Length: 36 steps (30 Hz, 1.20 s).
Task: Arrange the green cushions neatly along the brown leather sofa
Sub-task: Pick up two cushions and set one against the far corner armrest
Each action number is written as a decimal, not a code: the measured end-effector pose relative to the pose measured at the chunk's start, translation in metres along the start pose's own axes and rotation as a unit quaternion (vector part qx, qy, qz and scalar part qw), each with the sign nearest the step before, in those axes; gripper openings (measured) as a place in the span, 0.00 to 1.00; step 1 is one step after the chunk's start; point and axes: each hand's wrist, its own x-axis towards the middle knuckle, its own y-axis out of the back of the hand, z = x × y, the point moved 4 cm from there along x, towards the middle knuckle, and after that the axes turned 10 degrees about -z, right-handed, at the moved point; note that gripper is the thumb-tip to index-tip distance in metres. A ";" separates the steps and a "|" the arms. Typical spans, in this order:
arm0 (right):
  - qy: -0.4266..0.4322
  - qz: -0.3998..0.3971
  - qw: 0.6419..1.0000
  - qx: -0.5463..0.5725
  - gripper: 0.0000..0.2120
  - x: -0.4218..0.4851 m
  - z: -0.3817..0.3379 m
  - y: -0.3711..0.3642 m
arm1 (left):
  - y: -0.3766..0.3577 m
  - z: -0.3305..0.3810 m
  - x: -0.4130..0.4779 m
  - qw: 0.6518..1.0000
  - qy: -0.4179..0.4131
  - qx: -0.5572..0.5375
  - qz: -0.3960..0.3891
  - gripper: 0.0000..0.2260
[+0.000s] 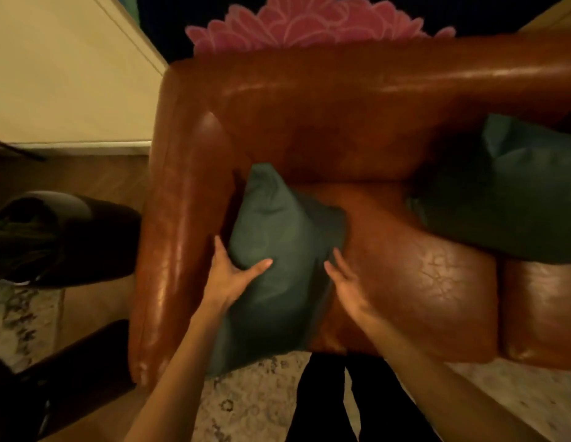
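A green cushion [277, 250] stands on edge at the left end of the brown leather sofa [341, 116], close to the armrest [169, 237], its lower corner hanging past the seat's front edge. My left hand [230, 275] presses its left side, thumb across the front and fingers straight behind it. My right hand [344, 279] touches the cushion's right edge with straight fingers. A second green cushion [507, 193] leans against the backrest at the right.
A dark low table or stool [86, 237] stands left of the armrest, with another dark piece [70, 378] nearer me. A patterned rug [255, 406] covers the floor in front. My dark trousers [341, 406] are right against the seat's front. A pink flower picture [309, 23] hangs behind the sofa.
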 end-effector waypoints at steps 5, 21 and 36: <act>0.072 -0.023 0.982 -0.173 0.33 0.020 0.010 -0.035 | -0.017 0.005 0.003 0.987 -0.013 0.051 0.154 0.39; 0.202 0.124 0.968 -0.076 0.27 0.072 0.003 -0.111 | -0.001 0.046 0.060 0.896 -0.177 0.277 0.299 0.49; 0.194 0.113 0.972 -0.074 0.30 0.084 0.009 -0.135 | 0.013 0.025 0.063 0.888 -0.182 0.308 0.289 0.48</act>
